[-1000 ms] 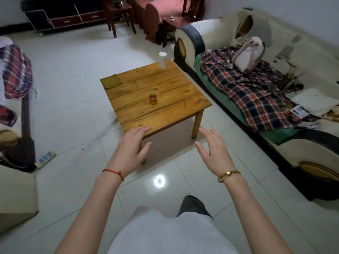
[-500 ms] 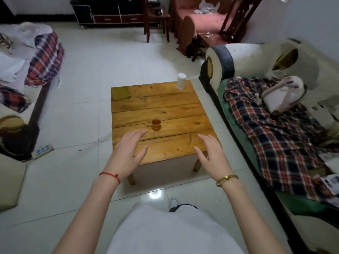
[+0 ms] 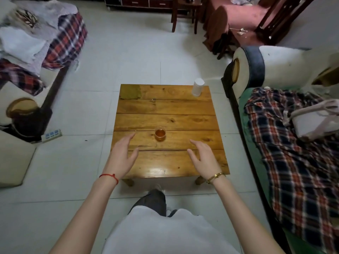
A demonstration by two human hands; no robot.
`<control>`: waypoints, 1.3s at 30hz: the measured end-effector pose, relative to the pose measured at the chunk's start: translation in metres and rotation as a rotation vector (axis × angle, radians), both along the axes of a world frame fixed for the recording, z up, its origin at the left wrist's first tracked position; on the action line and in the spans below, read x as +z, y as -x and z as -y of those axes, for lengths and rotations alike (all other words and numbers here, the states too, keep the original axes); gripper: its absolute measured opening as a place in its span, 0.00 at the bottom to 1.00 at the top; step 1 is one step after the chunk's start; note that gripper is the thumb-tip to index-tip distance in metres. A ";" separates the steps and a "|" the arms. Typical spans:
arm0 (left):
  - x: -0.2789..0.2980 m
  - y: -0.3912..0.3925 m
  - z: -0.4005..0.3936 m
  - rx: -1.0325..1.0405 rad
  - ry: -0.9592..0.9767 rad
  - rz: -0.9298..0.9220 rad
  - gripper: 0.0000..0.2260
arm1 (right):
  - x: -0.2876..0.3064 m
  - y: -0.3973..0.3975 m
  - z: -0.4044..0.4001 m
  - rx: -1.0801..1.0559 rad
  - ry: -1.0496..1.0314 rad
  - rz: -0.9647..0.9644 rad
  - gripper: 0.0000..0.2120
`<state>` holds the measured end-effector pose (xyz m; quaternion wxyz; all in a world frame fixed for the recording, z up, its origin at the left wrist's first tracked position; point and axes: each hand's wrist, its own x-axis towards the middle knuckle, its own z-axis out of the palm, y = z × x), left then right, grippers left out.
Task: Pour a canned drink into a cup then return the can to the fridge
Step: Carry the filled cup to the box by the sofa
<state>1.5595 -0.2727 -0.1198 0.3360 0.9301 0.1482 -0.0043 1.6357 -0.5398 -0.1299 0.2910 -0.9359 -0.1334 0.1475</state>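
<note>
A small clear cup (image 3: 160, 134) holding amber drink stands near the middle of a square wooden table (image 3: 170, 109). A white cylinder-shaped container (image 3: 198, 87) stands upright at the table's far right corner. My left hand (image 3: 122, 157) hovers over the table's near left part, fingers apart and holding nothing. My right hand (image 3: 203, 158) hovers over the near right part, also spread and holding nothing. The cup sits between the two hands, a little beyond the fingertips. No can and no fridge are in view.
A sofa with a plaid blanket (image 3: 297, 154) and a white bag (image 3: 313, 121) runs along the right. Another sofa with clothes (image 3: 42, 39) is at the left, with a power strip (image 3: 51, 134) on the floor tiles. Chairs (image 3: 238, 21) and a dark cabinet stand at the back.
I have walked up to the table and turned to face it squarely. Both hands now reach over its near edge instead of hanging short of it; both stay spread and hold nothing.
</note>
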 end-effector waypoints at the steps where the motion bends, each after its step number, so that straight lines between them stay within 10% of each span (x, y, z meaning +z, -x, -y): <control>1: -0.004 -0.008 -0.002 0.008 0.013 -0.011 0.25 | -0.006 -0.008 -0.004 -0.007 -0.003 -0.017 0.22; 26: -0.214 -0.199 -0.019 0.001 0.182 -0.368 0.40 | -0.203 -0.188 -0.094 -0.417 -0.134 -0.629 0.15; 39: -0.337 -0.224 -0.007 0.026 0.242 -0.191 0.36 | -0.360 -0.208 -0.122 -0.437 -0.214 -0.676 0.13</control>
